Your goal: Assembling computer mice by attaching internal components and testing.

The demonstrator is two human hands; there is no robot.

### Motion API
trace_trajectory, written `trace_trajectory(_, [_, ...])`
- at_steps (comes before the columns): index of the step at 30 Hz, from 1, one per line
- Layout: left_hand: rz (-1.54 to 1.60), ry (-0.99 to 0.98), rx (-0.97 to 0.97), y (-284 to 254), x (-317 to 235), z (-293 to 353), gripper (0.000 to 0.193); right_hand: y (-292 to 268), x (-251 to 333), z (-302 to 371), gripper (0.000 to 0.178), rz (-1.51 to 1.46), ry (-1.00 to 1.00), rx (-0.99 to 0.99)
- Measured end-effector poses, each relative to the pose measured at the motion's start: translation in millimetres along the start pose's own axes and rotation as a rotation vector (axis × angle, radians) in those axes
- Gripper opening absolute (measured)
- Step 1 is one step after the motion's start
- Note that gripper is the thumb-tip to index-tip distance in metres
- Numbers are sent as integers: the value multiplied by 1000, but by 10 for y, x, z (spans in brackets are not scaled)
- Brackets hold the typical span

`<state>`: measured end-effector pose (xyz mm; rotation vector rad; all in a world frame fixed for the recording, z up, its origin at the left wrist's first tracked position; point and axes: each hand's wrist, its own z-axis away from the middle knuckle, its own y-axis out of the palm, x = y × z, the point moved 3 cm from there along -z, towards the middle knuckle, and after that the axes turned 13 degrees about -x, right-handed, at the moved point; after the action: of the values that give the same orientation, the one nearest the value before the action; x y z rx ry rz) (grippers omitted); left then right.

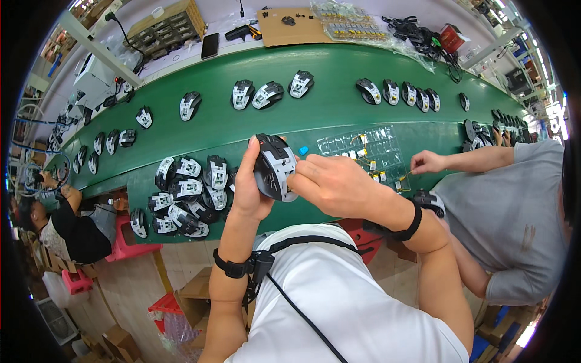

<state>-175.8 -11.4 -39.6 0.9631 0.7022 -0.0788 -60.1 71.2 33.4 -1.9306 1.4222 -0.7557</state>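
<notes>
In my left hand (pixel 251 187) is a half-built computer mouse (pixel 275 166), tilted up, with a black shell and a white inner frame. My left thumb lies along its edge and the fingers wrap behind it. My right hand (pixel 336 184) is closed, its fingertips pressed against the mouse's right side. Whatever those fingertips may pinch is hidden. Left of my hands lies a pile of similar mice (pixel 184 190) on the green bench. A clear plastic tray (pixel 387 142) of small yellow-and-silver parts with wires sits beyond my right hand, beside a small blue piece (pixel 303 150).
More mice stand along the green belt (pixel 333 63). A co-worker's hand (pixel 428 162) reaches to the tray from the right. Another person (pixel 75 224) sits at the far left. Cardboard (pixel 293 30), a phone (pixel 210 45) and a drawer cabinet (pixel 160 27) occupy the back shelf.
</notes>
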Motion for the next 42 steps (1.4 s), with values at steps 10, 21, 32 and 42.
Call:
trace_trajectory(10, [69, 50, -51, -26, 12, -51, 50, 127, 54, 168, 28, -176, 295, -105])
trace_trajectory(21, [-4, 106, -98, -23, 34, -20, 53, 245, 149, 354, 25, -231, 397, -238])
trace_trajectory(32, [-194, 473, 203, 170, 50, -76, 70, 627, -8, 584, 25, -1349, 1164, -188])
trace_trajectory(42, [-280, 460, 184, 155, 88, -72, 76, 733, -60, 656, 30, -1720, 1326, -165])
